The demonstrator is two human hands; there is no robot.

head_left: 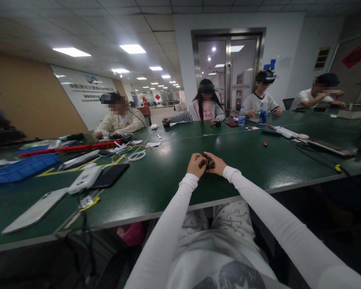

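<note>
Both my hands meet over the green table (168,180) near its front edge, around a small dark object (207,161). The fingers of my left hand (195,164) curl closed against its left side. On the other side, my right hand (217,163) grips it with the thumb and fingers. Much of the object is covered by my fingers, and its kind cannot be made out. White sleeves reach down to both wrists.
On the left lie a white phone (36,208), a white power bank (86,178), a dark phone (111,176) and a blue tray (24,167). Rightward are a small red piece (265,143), a power strip (289,133) and cables. Several people sit across the table near water bottles (262,115).
</note>
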